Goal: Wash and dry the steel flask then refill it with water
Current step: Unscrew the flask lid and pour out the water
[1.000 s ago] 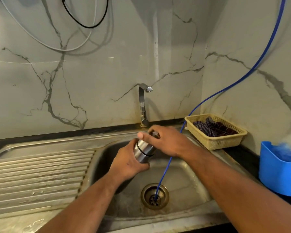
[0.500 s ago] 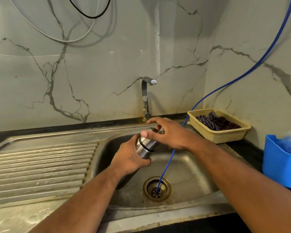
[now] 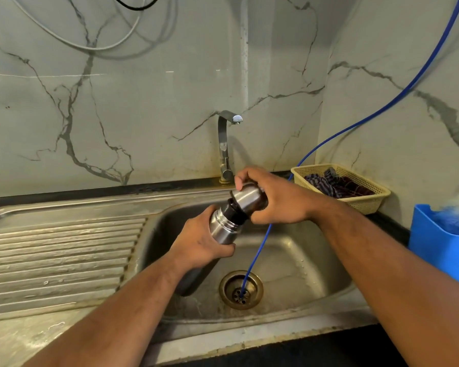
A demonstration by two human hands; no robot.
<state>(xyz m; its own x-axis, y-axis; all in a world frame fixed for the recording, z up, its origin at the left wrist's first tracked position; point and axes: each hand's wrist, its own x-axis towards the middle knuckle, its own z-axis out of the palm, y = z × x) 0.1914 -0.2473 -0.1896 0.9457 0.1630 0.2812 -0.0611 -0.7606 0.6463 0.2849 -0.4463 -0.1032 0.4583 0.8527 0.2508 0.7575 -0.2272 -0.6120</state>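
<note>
left hand (image 3: 199, 242): one flask (image 3: 223, 226); right hand (image 3: 281, 202): one cap (image 3: 247, 196)

The flask (image 3: 222, 227) is gripped in the curled left hand (image 3: 199, 243); its cap (image 3: 248, 197) is clasped by the right hand (image 3: 277, 200).

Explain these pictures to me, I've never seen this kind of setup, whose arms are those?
No machine here: a person wears a camera on the head, looking down at their own hands. Every picture comes from that one camera. The left hand grips a steel flask, tilted over the sink; the right hand holds its cap, black neck showing between. Behind stands a tap. A blue tube runs into the drain. At right: a yellow basket of dark cloth and a blue tub.
</note>
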